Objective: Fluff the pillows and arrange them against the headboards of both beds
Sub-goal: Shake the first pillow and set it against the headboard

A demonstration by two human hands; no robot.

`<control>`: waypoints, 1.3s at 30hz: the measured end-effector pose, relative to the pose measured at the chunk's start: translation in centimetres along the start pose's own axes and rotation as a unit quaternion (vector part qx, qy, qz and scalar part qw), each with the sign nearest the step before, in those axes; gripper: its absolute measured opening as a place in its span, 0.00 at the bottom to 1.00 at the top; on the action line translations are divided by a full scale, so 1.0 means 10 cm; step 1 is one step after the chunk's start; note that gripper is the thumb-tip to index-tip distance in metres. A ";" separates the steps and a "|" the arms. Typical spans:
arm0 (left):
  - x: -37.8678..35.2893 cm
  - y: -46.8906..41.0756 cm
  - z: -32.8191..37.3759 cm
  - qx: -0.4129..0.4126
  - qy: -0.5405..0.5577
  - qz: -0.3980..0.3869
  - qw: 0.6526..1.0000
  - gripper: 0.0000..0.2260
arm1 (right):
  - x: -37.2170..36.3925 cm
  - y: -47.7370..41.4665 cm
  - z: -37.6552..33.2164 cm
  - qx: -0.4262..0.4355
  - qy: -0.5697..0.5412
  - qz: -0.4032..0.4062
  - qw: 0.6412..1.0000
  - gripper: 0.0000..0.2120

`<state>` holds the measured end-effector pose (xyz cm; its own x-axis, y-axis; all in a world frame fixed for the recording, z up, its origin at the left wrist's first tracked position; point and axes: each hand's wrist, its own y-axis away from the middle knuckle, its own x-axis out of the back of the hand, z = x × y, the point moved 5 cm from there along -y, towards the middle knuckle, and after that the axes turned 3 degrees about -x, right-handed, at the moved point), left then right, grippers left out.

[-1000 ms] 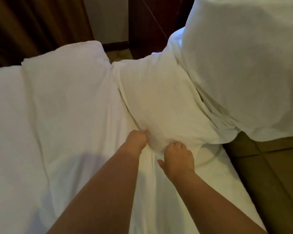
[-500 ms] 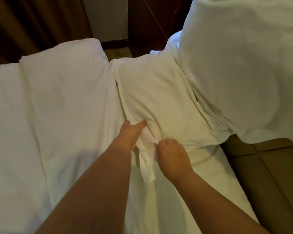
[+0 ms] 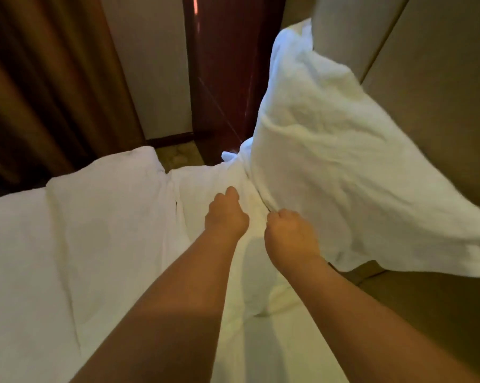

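1. Both hands are working close together. The left hand (image 3: 226, 214) is balled up with its fingers dug into the cover of the flat pillow (image 3: 203, 183), so it looks like it's got a fistful of cloth.
2. The right hand (image 3: 290, 236) is curled up too, knuckles at the crease just right of the left fist. I can't tell which pillow's cloth it has, if any.
3. The upright pillow (image 3: 343, 175) rises up and to the right of the grip and leans on the padded headboard (image 3: 432, 92). The flat one lies under and ahead of both fists.
4. My take for this step: grab filling and cover together, not just loose cloth, or you only stretch the case. Lift, shake, then stand it beside the upright one.
5. Go easy, because the upright pillow touches the cloth by the right fist. A hard yank would probably tip it over.
6. The folded duvet (image 3: 103, 230) sits left of the grip.
7. The only containers are the pillowcases. The filling is hidden, and the upright one's case looks baggy at its low right corner.
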<state>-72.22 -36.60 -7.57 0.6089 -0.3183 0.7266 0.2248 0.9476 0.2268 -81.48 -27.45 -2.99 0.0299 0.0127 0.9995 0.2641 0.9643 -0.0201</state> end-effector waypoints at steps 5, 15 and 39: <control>0.37 0.02 1.47 -0.175 -0.056 0.034 0.982 0.20 | 0.96 -0.19 0.60 -0.062 0.005 0.125 0.990 0.12; -0.04 0.14 2.66 -0.283 -0.358 -0.102 0.884 0.23 | 1.16 0.11 1.71 -0.372 -0.087 -0.013 0.924 0.27; 0.14 0.86 3.23 -0.461 -0.047 -0.090 0.882 0.18 | 2.18 0.24 1.82 -0.245 0.077 0.148 0.955 0.08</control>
<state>-93.98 -28.06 16.38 0.4441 -0.4175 0.7927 0.8605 0.4451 -0.2477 -97.69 -20.06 19.23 0.3053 0.1906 0.9330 0.6395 0.6849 -0.3492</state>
